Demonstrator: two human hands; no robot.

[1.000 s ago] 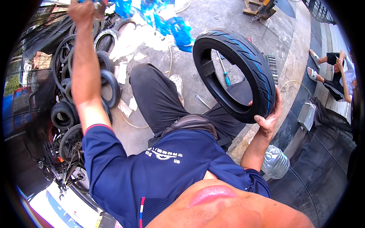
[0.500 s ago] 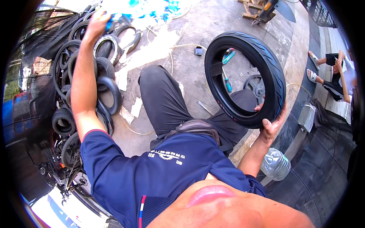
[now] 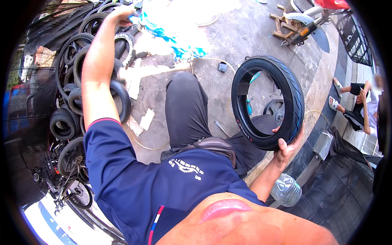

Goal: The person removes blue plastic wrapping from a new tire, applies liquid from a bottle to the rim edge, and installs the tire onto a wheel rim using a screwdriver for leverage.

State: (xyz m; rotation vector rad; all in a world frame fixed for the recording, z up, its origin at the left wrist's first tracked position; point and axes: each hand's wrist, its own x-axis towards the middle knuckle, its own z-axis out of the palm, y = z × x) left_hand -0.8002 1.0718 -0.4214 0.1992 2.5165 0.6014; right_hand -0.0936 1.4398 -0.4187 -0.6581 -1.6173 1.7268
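A black tyre (image 3: 296, 98) with a grooved tread stands upright on the right, held up off the floor. My right hand (image 3: 288, 149) grips its lower right edge, the thumb on the near side and fingers reaching inside the rim. At the upper left, my left hand (image 3: 121, 15) is stretched far out with its fingers curled. From it trails a crumpled strip of blue plastic wrapping (image 3: 157, 30), partly lost in the bright glare. The exact hold of the fingertips on the wrapping is hard to make out.
Old tyres (image 3: 63, 124) lie heaped along the left. Beyond the held tyre are a wheel (image 3: 274, 110), a small dark box (image 3: 222, 67) and a metal tool (image 3: 221, 128). A clear plastic bottle (image 3: 286, 191) stands at lower right. A person (image 3: 363, 102) sits at far right.
The blue wrapping has swung down and now stretches rightward from my left hand. That hand has shifted slightly right. My right hand and the tyre are a little lower in the picture.
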